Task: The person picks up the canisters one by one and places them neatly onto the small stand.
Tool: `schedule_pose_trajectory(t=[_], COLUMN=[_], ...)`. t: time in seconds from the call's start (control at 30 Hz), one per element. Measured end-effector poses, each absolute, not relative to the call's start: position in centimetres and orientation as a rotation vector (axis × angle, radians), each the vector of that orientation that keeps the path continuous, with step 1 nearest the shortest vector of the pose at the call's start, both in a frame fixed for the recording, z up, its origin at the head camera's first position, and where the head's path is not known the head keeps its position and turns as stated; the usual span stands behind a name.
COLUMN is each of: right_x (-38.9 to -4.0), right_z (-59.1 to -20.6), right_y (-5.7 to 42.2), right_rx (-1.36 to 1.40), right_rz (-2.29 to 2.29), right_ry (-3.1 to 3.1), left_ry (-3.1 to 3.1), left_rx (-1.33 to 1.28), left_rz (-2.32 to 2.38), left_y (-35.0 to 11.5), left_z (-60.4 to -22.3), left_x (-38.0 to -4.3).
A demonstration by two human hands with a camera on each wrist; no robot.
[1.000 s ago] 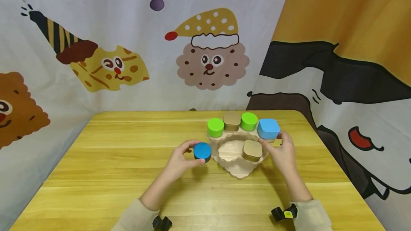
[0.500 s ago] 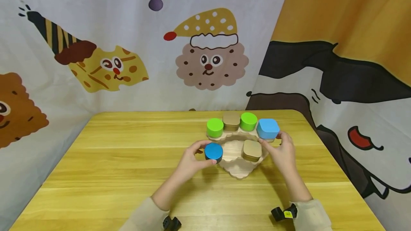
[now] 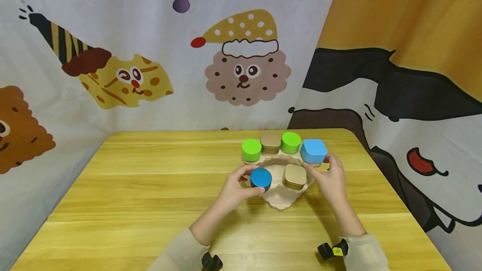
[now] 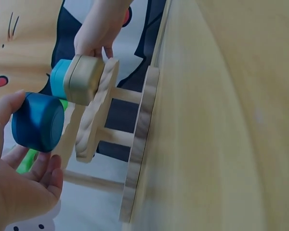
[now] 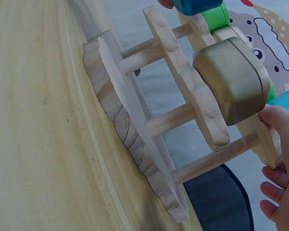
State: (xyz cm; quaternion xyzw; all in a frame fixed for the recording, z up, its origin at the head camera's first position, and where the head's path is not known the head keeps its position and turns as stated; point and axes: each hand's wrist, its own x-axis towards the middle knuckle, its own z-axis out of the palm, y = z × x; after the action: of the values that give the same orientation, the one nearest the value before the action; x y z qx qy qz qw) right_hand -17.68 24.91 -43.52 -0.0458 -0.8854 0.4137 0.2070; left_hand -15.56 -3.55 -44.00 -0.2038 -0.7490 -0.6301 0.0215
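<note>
My left hand [image 3: 249, 181] grips a dark blue round tin [image 3: 261, 178] and holds it just over the left side of the lower tier of a two-tier wooden stand [image 3: 280, 200]. In the left wrist view the blue tin [image 4: 38, 121] sits between my thumb and fingers, close to the lower shelf [image 4: 94, 115]. A gold square tin [image 3: 295, 175] rests on that tier. My right hand [image 3: 318, 163] grips the stand's right edge beneath a light blue square tin [image 3: 314, 150]. The upper tier also bears two green round tins [image 3: 251, 149] [image 3: 291, 142] and another gold tin [image 3: 271, 141].
The stand rests on a yellow wooden table [image 3: 150, 195], right of centre and toward the far edge. Cartoon-printed cloth [image 3: 150, 62] hangs behind and to the right of the table. The right wrist view shows the stand's base [image 5: 130, 139] and dowels from the side.
My left hand has carried the dark blue round tin rightward, from beside the stand to over its lower tier. The right hand has stayed on the stand's right edge.
</note>
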Motion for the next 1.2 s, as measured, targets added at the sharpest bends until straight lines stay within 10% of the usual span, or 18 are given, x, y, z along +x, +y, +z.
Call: schedule_pose_trajectory(t=[1.2], right_x=[-17.6], right_z=[-43.3], right_y=[24.8], right_rx=[-0.103], right_rz=[1.158], right_ry=[-2.441], left_ry=[-2.21], left_rx=[-0.551], left_rz=[-2.101], left_y=[-0.6], left_z=[-41.8], left_x=[-15.0])
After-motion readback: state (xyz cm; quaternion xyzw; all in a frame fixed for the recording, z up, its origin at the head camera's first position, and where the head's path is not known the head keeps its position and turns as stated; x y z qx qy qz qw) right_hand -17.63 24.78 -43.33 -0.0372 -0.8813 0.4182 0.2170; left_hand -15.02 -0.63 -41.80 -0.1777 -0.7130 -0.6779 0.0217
